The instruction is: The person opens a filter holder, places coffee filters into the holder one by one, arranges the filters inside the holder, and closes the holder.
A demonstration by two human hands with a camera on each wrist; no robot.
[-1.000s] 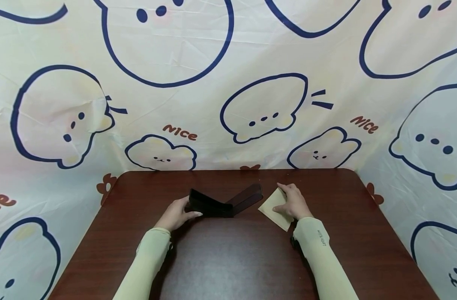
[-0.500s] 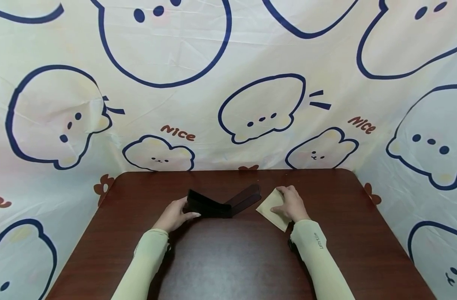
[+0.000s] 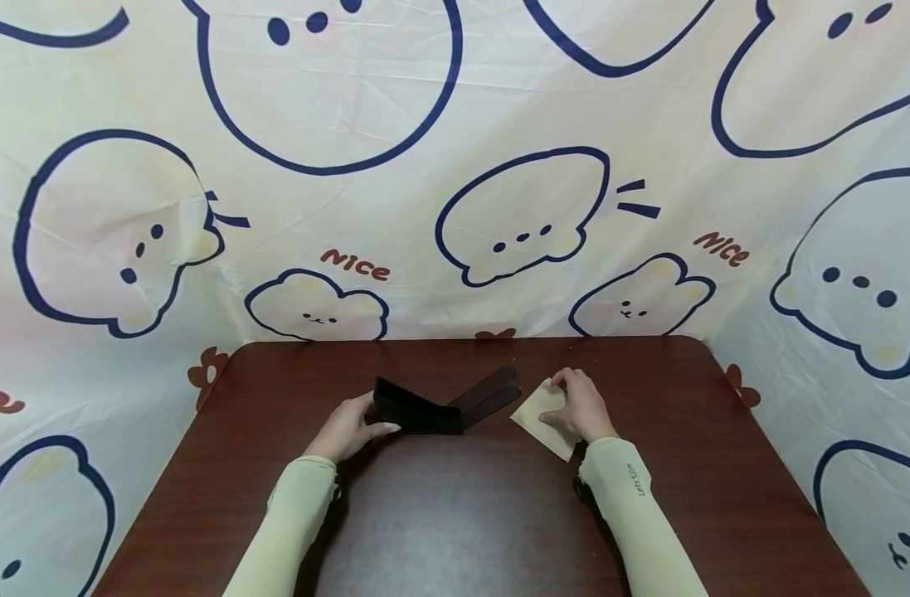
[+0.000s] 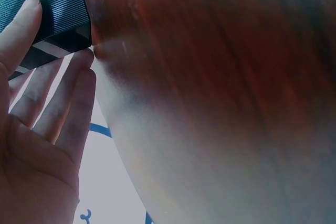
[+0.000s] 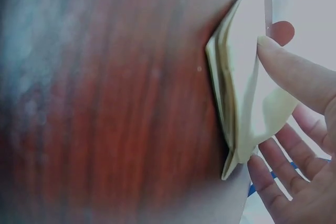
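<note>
A black hinged case [image 3: 413, 409] stands spread in a V on the table, its thinner, dark brown half [image 3: 492, 396] slanting up to the right. My left hand [image 3: 346, 427] grips its left end. In the left wrist view the thumb [image 4: 23, 22] lies on the ribbed black surface [image 4: 60, 3] and the fingers are underneath. To the right, my right hand [image 3: 583, 405] holds a folded pale yellow cloth [image 3: 542, 419]. Its layered folds [image 5: 226, 98] show in the right wrist view, where the thumb pinches the near face and the other fingers are behind.
Both hands work over the far half of a dark brown wooden table [image 3: 455, 514]. A pale cloth backdrop [image 3: 425, 307] with blue cartoon outlines hangs right behind the table's far edge and along both sides.
</note>
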